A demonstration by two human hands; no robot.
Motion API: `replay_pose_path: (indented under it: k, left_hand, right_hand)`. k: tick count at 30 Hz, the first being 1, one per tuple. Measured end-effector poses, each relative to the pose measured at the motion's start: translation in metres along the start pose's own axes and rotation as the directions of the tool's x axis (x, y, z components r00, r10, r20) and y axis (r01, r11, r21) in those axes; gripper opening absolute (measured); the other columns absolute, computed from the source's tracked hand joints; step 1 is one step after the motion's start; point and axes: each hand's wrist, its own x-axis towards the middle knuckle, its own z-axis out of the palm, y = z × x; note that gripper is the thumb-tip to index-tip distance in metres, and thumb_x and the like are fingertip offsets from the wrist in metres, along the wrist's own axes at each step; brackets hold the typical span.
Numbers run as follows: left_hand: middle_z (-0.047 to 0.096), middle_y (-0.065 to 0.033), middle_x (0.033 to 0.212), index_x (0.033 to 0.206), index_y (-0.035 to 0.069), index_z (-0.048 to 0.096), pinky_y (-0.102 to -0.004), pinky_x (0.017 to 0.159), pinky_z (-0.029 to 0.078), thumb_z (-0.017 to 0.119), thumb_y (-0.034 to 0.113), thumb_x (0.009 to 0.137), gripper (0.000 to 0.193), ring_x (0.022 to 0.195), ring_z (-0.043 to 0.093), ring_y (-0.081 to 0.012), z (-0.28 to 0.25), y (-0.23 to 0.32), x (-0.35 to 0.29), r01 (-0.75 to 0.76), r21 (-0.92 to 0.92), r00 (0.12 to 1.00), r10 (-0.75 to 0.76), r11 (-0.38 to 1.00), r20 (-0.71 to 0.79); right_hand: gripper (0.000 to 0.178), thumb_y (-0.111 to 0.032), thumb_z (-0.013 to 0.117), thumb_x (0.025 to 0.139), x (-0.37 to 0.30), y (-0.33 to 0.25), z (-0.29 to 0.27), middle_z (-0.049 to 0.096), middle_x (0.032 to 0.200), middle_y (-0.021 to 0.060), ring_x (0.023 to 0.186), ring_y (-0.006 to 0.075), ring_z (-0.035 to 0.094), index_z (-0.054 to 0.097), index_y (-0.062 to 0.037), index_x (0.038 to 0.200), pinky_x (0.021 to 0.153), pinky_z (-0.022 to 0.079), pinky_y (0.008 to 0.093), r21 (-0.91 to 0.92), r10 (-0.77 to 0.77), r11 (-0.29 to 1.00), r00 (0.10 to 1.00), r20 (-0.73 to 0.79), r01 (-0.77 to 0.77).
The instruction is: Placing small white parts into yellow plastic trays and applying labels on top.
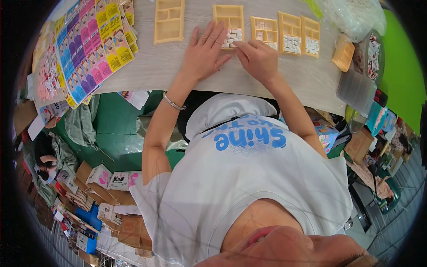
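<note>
My left hand [205, 55] lies flat with its fingers stretched out, over the left side of a pale yellow compartment tray [229, 10]. Small white pieces [232, 36] fill the near compartment of that tray. At its near right corner my right hand [260, 58] is curled, thumb and forefinger close together by the white pieces; whether anything sits between them cannot be seen. Partly behind the right hand is a second tray [252, 26], which holds small pale pieces. Two similar trays farther right, one wider [290, 16] and one narrower [310, 21], have white pieces in their near compartments.
Another yellow tray [169, 26] lies to the left. Colourful printed sheets [89, 49] cover the table's left end, beside small red-and-white packets [48, 78]. On the right are a tilted yellow tray [343, 54], a clear plastic bag [353, 18] and a bowl of wrapped pieces [372, 55].
</note>
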Motion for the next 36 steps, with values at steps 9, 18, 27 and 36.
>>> replay_pose_path:
  k: [9, 18, 27, 36]
  left_hand:
    - [0.031, -0.0044, 0.166, 0.158, 0.012, 0.035, -0.0544, 0.123, 0.02, 0.066, 0.05, 0.092, 0.083, 0.154, 0.027, -0.0258, -0.004, 0.012, 0.001, 0.019, -0.025, 0.994, -0.016, 1.0, 0.105]
    - [0.038, -0.0096, 0.162, 0.154, 0.008, 0.042, -0.0551, 0.123, 0.017, 0.066, 0.053, 0.091, 0.082, 0.153, 0.029, -0.0275, -0.001, 0.018, -0.005, 0.058, -0.105, 0.998, -0.06, 0.993, -0.014]
    - [0.05, -0.0054, 0.152, 0.142, 0.008, 0.055, -0.0544, 0.12, 0.026, 0.071, 0.038, 0.09, 0.063, 0.142, 0.044, -0.0284, -0.013, 0.001, -0.015, 0.151, -0.285, 0.941, -0.226, 0.947, -0.252]
    - [0.067, 0.0071, 0.118, 0.115, 0.019, 0.073, -0.0458, 0.111, 0.037, 0.075, 0.02, 0.087, 0.028, 0.114, 0.057, -0.0158, 0.003, 0.005, 0.005, 0.021, -0.004, 0.942, -0.021, 1.0, -0.336]
  right_hand:
    - [0.015, -0.021, 0.081, 0.083, 0.011, 0.025, -0.007, 0.06, 0.068, 0.0012, 0.06, 0.0197, 0.061, 0.078, -0.0174, 0.097, 0.051, 0.048, 0.0328, -0.027, -0.02, 0.999, 1.0, 0.016, 0.02]
    - [0.01, -0.024, 0.077, 0.083, 0.005, 0.013, 0.001, 0.063, 0.072, 0.002, 0.067, 0.0224, 0.066, 0.076, -0.019, 0.092, 0.055, 0.052, 0.0352, 0.08, 0.017, 0.997, 1.0, -0.007, -0.017]
    - [0.015, -0.009, 0.065, 0.097, 0.002, 0.059, -0.035, 0.066, 0.092, 0.0035, 0.086, 0.0124, 0.064, 0.068, -0.003, 0.11, 0.062, 0.049, 0.0279, 0.726, 0.435, -0.683, 0.756, 0.489, -0.077]
    - [0.012, -0.009, 0.056, 0.103, 0.007, 0.02, -0.025, 0.065, 0.093, 0.0055, 0.077, 0.0108, 0.057, 0.062, -0.0042, 0.112, 0.059, 0.045, 0.0216, 0.75, 0.448, -0.463, 0.605, 0.658, -0.472]
